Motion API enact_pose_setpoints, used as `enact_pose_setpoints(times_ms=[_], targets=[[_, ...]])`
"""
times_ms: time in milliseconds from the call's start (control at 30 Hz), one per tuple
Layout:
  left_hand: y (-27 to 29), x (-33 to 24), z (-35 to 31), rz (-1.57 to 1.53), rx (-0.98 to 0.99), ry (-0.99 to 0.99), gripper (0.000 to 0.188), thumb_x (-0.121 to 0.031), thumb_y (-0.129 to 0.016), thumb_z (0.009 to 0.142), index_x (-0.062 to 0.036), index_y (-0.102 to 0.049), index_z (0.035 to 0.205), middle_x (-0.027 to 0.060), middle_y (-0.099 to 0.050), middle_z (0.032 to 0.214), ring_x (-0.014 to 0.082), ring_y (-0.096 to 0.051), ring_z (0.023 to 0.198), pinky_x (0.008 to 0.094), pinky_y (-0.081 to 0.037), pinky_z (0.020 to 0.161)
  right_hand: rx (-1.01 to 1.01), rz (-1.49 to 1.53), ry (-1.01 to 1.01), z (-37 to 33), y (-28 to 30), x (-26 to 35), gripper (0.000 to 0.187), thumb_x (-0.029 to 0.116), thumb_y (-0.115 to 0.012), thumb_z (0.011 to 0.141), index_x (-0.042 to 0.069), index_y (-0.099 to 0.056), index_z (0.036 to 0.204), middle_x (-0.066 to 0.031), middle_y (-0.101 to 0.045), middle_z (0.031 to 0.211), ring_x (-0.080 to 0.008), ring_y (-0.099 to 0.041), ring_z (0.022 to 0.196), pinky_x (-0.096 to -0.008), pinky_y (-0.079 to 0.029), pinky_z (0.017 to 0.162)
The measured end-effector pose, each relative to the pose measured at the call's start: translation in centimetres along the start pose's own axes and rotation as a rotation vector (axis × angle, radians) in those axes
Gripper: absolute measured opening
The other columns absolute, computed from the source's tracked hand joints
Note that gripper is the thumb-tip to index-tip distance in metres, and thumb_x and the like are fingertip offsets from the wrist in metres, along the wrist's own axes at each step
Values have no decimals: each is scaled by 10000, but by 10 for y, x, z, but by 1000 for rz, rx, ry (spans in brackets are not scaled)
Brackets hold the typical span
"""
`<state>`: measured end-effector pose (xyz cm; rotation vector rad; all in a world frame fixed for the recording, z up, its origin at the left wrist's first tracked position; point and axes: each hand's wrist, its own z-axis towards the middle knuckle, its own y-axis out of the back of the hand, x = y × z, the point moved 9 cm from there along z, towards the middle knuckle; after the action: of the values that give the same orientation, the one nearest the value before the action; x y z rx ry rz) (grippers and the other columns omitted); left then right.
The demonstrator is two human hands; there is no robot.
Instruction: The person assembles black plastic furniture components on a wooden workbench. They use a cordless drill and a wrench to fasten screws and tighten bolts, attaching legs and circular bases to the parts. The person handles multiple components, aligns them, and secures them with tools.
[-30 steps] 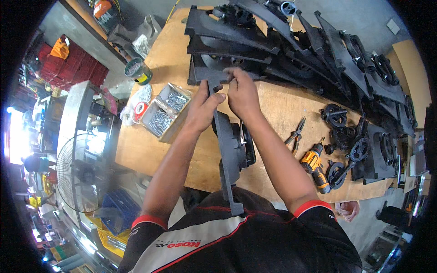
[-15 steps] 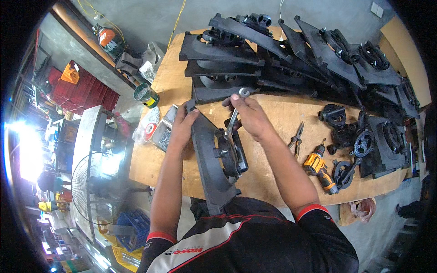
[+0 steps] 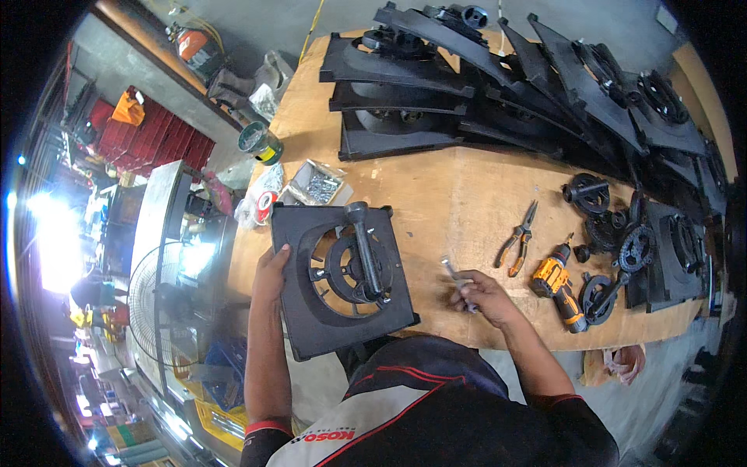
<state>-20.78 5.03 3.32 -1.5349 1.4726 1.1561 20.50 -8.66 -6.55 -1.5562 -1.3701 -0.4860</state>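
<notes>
My left hand (image 3: 270, 274) grips the left edge of a black square plate (image 3: 311, 335), thumb on its top face. The plate lies tilted at the table's near edge, in front of my body. A round opening in it holds a black ring-shaped burner (image 3: 340, 268) with a thick tube (image 3: 362, 249) across it. To the right, apart from the plate, my right hand (image 3: 489, 299) is closed around a metal wrench (image 3: 448, 267), held low over the wooden table. One wrench end sticks out past the fingers; the rest is partly hidden.
Pliers (image 3: 517, 240), a yellow-black cordless drill (image 3: 554, 282) and loose black burner parts (image 3: 599, 300) lie at right. Stacked black plates (image 3: 405, 132) fill the back. A box of screws (image 3: 317, 184), a tape roll (image 3: 264, 207) and a dark tin (image 3: 261, 143) stand left; a fan (image 3: 159, 303) is beyond.
The plate has turned from on edge to nearly flat, its burner side now facing up. My right hand has moved away from it, right and nearer, with the wrench.
</notes>
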Motion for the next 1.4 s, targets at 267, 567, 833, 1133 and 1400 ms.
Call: enact_pose_setpoints(times_ms=[267, 567, 833, 1133, 1400], targets=[[-68, 58, 81, -22, 286, -108, 372, -161, -641, 939, 35, -641, 1255, 88, -719, 1116, 178, -665, 977, 312, -487, 928, 107, -524, 5, 4, -21, -5, 206, 158, -571, 982, 36, -649, 1129, -127, -689, 855, -211, -684, 878, -351, -543, 780], [-170, 105, 95, 324, 276, -228, 442, -200, -657, 953, 79, -603, 1292, 173, -723, 1123, 244, -695, 998, 331, -520, 893, -349, -1073, -84, -45, 16, 1, 362, 410, -555, 978, 76, -692, 980, -199, -694, 897, -420, -660, 885, -509, -507, 784], [-183, 15, 28, 979, 212, -620, 515, -271, -716, 886, -18, -607, 1322, 248, -621, 1306, 358, -597, 1241, 428, -477, 1034, -385, -1072, -115, -40, 20, 9, 345, 407, -567, 971, 100, -721, 996, -197, -705, 903, -415, -669, 898, -514, -513, 779], [-301, 4, -27, 817, 424, -967, 576, -326, -715, 821, -85, -613, 1334, 210, -448, 1506, 504, -305, 1432, 598, -262, 1177, -127, -1475, -312, 5, 15, 39, 350, 422, -590, 923, 143, -770, 1033, -166, -738, 972, -366, -703, 944, -504, -543, 814], [-302, 33, -16, 693, 411, -905, 238, -219, -610, 789, -53, -750, 883, 107, -513, 1494, 508, -271, 1448, 656, -217, 1165, -6, -683, -300, 0, 27, -63, 330, 322, -458, 1052, 45, -627, 993, -78, -610, 671, -208, -605, 591, -367, -483, 572]])
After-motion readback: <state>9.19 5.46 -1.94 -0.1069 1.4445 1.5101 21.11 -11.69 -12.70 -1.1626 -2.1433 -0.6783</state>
